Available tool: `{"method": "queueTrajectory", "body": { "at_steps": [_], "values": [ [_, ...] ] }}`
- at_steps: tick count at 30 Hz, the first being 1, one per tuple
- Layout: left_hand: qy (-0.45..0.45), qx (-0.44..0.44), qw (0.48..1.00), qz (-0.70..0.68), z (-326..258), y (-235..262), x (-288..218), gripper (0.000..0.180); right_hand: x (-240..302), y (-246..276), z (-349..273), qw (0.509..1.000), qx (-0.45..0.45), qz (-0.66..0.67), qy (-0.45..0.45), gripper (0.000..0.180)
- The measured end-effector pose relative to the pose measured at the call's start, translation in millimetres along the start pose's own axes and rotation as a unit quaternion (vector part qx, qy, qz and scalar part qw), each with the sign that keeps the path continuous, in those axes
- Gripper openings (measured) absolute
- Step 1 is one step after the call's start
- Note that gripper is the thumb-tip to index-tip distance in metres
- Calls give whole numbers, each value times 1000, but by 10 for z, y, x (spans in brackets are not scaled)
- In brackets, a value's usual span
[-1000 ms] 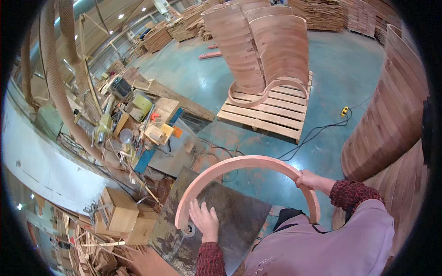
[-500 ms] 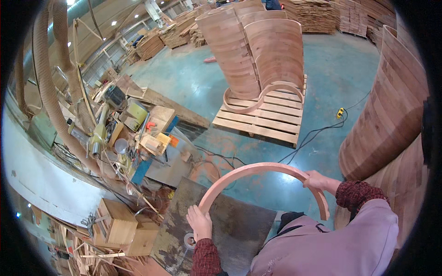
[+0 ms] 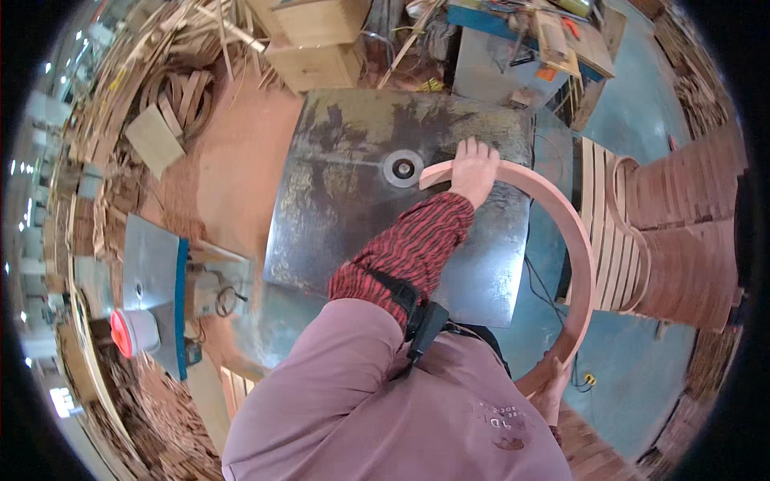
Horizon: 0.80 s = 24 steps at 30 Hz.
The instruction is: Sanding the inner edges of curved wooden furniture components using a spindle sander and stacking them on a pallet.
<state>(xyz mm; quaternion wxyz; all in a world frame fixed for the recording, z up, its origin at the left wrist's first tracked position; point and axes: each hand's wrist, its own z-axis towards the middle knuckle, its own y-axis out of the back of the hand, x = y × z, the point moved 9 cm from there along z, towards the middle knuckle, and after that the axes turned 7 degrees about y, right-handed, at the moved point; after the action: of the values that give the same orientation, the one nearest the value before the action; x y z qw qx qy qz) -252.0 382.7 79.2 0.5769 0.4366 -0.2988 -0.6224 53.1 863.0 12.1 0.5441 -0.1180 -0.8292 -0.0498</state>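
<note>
- The curved wooden strip (image 3: 584, 264) loses its near end behind the mauve sweatshirt (image 3: 337, 385).
- The right hand (image 3: 550, 386): its forearm is mostly hidden there too.
- The left hand (image 3: 475, 172) covers a stretch of strip; I can't see its thumb.
- Wooden box (image 3: 317, 22): top cut off by the upper edge.

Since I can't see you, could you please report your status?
Left grip on curved wooden strip near one end, right grip toward the other. Strip overhangs metal tabletop. Round insert close beside left-held end.
</note>
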Motion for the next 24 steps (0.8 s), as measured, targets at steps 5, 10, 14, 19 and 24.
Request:
{"method": "queueTrajectory", "body": {
  "at_steps": [5, 10, 14, 19, 24],
  "values": [
    [16, 6, 1000, 8, 115, -33, 83, 27, 227, -225, 52, 999, -30, -10, -13, 52],
    [21, 67, 998, -9, 256, -55, 330, 18, 182, -393, 259, 1000, -24, 13, -10, 45],
    [-15, 97, 995, 32, 455, -45, 374, 14, 129, -428, 450, 999, -23, -43, -5, 42],
    [-34, 43, 998, 21, 540, 70, 443, 16, 126, -442, 534, 993, -59, -105, 5, 52],
    [-12, 96, 995, -30, 457, 218, 278, 15, 331, -486, 360, 984, -56, -167, -9, 64]
  ]
}}
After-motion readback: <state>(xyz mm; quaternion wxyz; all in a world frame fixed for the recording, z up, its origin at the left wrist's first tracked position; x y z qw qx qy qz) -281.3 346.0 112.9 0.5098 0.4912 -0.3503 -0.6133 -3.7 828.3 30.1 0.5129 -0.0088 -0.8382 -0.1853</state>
